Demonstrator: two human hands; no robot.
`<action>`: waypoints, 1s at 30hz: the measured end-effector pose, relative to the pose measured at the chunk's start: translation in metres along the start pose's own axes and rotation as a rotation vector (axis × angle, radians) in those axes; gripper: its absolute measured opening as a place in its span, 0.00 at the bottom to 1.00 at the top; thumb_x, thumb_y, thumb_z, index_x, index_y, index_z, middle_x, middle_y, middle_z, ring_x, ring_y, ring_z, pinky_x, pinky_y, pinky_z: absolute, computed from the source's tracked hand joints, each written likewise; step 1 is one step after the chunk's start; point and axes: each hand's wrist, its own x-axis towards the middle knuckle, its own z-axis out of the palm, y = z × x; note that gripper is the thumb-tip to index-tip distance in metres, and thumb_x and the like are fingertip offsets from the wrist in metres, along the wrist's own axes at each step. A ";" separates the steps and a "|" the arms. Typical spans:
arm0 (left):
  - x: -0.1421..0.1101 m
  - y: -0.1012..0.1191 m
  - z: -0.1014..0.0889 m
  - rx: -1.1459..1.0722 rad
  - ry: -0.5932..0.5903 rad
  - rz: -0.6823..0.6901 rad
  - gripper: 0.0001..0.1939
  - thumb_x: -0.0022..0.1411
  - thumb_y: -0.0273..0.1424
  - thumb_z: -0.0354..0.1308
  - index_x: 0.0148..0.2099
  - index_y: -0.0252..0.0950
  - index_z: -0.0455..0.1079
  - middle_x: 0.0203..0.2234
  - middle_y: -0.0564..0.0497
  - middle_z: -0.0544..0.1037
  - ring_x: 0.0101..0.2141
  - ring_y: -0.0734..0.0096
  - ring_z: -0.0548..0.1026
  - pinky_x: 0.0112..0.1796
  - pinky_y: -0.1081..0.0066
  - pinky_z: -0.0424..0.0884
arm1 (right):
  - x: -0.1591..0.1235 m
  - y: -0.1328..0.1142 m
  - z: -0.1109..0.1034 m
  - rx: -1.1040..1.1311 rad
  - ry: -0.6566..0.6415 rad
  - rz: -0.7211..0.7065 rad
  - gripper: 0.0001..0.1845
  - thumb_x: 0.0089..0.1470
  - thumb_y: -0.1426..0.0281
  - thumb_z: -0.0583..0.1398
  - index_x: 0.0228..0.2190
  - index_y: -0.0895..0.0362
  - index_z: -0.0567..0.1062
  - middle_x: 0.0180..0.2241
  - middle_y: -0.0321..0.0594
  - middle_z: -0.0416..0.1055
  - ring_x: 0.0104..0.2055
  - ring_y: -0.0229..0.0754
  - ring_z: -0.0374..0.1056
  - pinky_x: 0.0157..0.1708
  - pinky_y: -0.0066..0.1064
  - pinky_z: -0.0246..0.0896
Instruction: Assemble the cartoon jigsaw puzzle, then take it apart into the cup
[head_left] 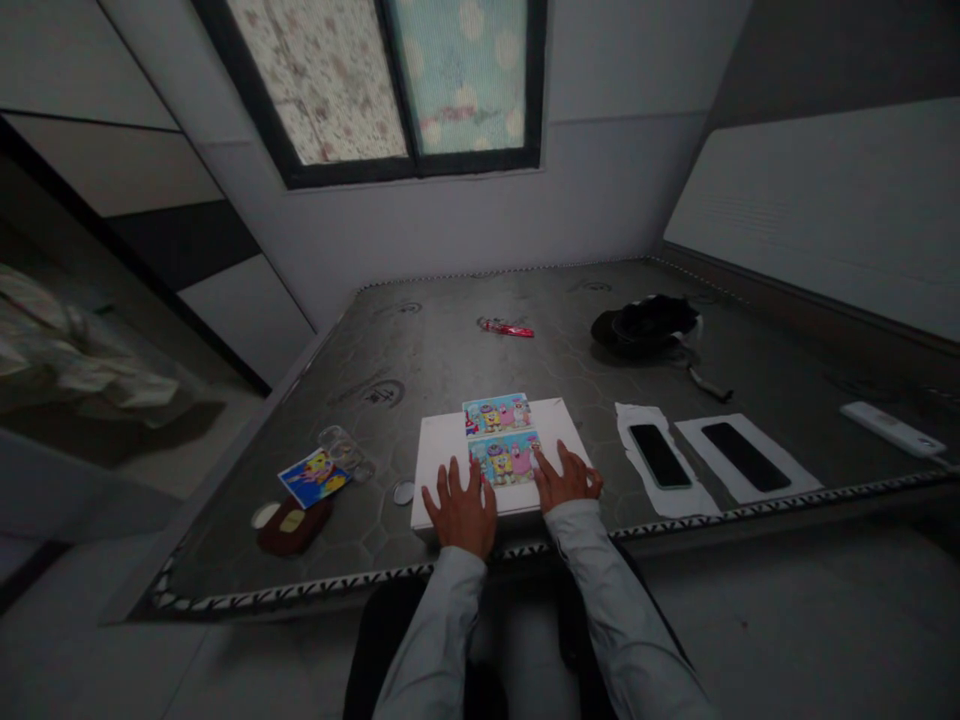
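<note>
A flat white box (435, 440) lies near the front edge of the dark, mat-like surface. On its top are two colourful cartoon cards, one behind the other: the rear card (496, 413) and the front card (504, 458). My left hand (463, 508) rests on the box with fingers spread, its thumb close to the front card's lower left edge. My right hand (564, 478) lies on the box's right part, fingers apart, with fingertips at the front card's right edge. Neither hand is wrapped round anything.
Left of the box are a cartoon picture (315, 478), a clear plastic item (346, 452), a brown pouch-like thing (294, 525) and a small round disc (403, 493). Two phones (660, 455) lie on white sheets at right. Behind are a dark cap (649, 325) and a red item (508, 328).
</note>
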 end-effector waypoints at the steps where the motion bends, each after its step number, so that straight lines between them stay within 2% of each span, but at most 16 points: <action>1: 0.000 0.001 0.000 0.001 -0.001 -0.003 0.24 0.68 0.38 0.44 0.64 0.45 0.64 0.65 0.43 0.60 0.65 0.51 0.54 0.62 0.40 0.43 | 0.000 0.000 0.000 0.002 0.004 0.004 0.19 0.64 0.59 0.50 0.55 0.36 0.69 0.63 0.38 0.58 0.59 0.48 0.55 0.55 0.49 0.36; 9: 0.004 0.000 0.006 -0.007 0.014 -0.006 0.24 0.68 0.39 0.43 0.64 0.45 0.63 0.65 0.43 0.59 0.64 0.50 0.54 0.61 0.39 0.43 | 0.002 -0.006 -0.001 0.024 -0.025 0.036 0.19 0.65 0.58 0.50 0.54 0.36 0.70 0.64 0.38 0.55 0.60 0.46 0.53 0.55 0.49 0.36; 15: 0.005 0.000 0.010 -0.014 0.028 -0.012 0.24 0.68 0.40 0.45 0.64 0.44 0.64 0.65 0.41 0.59 0.64 0.49 0.54 0.61 0.39 0.43 | 0.004 -0.007 0.000 0.043 -0.003 0.037 0.19 0.64 0.57 0.51 0.54 0.36 0.70 0.63 0.39 0.58 0.59 0.48 0.55 0.55 0.50 0.37; 30: 0.001 -0.004 0.013 -0.029 0.033 0.000 0.24 0.67 0.40 0.47 0.63 0.45 0.65 0.64 0.41 0.60 0.64 0.49 0.54 0.61 0.39 0.44 | 0.002 -0.002 0.000 0.121 0.134 0.012 0.16 0.64 0.62 0.52 0.49 0.41 0.76 0.56 0.40 0.66 0.54 0.47 0.59 0.53 0.45 0.39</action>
